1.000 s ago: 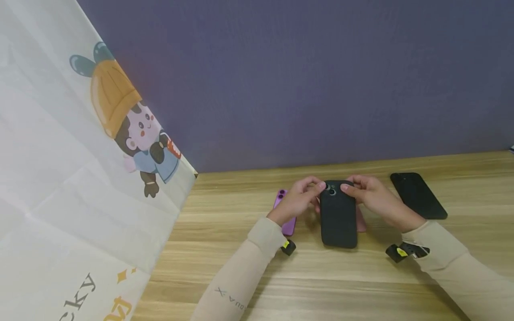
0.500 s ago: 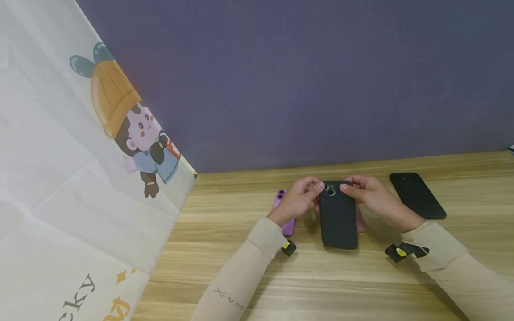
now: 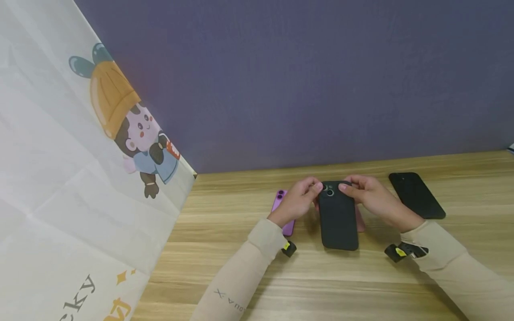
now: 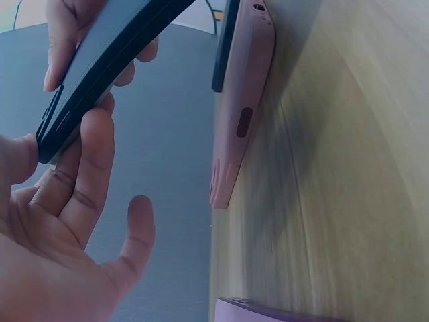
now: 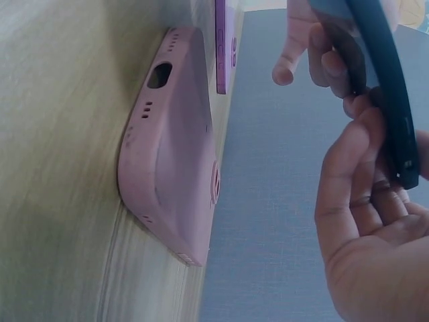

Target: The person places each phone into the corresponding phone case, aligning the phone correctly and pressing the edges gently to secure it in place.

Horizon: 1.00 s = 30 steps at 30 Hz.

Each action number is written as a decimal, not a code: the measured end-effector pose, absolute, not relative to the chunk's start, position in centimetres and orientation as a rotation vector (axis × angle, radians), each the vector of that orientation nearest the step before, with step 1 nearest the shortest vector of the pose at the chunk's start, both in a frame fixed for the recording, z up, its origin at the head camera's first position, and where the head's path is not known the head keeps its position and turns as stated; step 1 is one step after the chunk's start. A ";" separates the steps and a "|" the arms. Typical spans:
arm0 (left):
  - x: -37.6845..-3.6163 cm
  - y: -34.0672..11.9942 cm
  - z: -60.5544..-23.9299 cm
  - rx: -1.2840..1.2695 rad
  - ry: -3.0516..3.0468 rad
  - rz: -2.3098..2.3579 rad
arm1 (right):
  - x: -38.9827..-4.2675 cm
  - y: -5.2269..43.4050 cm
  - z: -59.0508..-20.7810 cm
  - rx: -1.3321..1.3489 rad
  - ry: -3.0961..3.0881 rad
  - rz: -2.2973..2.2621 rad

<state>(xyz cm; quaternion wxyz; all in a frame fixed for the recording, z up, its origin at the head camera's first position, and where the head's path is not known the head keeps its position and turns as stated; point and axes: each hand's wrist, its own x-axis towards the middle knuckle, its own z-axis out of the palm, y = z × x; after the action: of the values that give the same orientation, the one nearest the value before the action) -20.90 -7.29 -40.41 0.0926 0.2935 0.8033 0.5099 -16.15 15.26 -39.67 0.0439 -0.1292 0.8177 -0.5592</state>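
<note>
Both hands hold a phone in a black case (image 3: 338,218) by its camera end, back side up, a little above the wooden table (image 3: 321,281). My left hand (image 3: 315,187) pinches the top left corner, thumb on the back. My right hand (image 3: 347,185) pinches the top right corner. In the left wrist view the black phone (image 4: 100,60) sits between thumb and fingers of the left hand (image 4: 60,168). In the right wrist view the right hand (image 5: 365,134) grips the black phone (image 5: 389,80) at its edge. Under it an empty pink case (image 5: 174,147) lies on the table.
A purple phone (image 3: 280,197) lies partly under my left wrist. Another black phone or case (image 3: 416,195) lies at the right near the purple-grey wall. A white cloth with a cartoon print (image 3: 80,178) hangs along the left side.
Almost nothing differs: both hands keep the same hold, and the black phone's near end has shifted very slightly towards me.
</note>
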 end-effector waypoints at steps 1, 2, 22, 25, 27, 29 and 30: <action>-20.9 -7.3 -40.4 0.870 2.391 1.510 | -16.1 15.2 -39.6 -0.398 2.497 -1.715; -20.9 -7.3 -40.4 0.868 2.396 1.507 | -16.1 15.2 -39.6 -0.401 2.494 -1.719; -20.7 -7.0 -40.4 0.846 2.368 1.587 | -16.2 15.4 -39.7 -0.398 2.506 -1.717; -20.6 -6.9 -40.4 0.824 2.355 1.606 | -16.2 15.4 -39.7 -0.394 2.508 -1.713; -20.6 -6.8 -40.4 0.804 2.337 1.633 | -16.2 15.4 -39.6 -0.394 2.507 -1.713; -20.6 -6.7 -40.4 0.783 2.327 1.652 | -16.2 15.4 -39.7 -0.395 2.500 -1.713; -20.5 -6.7 -40.4 0.771 2.323 1.662 | -16.2 15.5 -39.7 -0.394 2.492 -1.716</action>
<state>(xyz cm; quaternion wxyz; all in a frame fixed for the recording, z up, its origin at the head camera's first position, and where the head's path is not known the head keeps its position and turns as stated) -20.54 -6.69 -40.45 0.0916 0.2595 0.7820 0.5593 -16.25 15.46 -39.65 0.0454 -0.1290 0.8159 -0.5618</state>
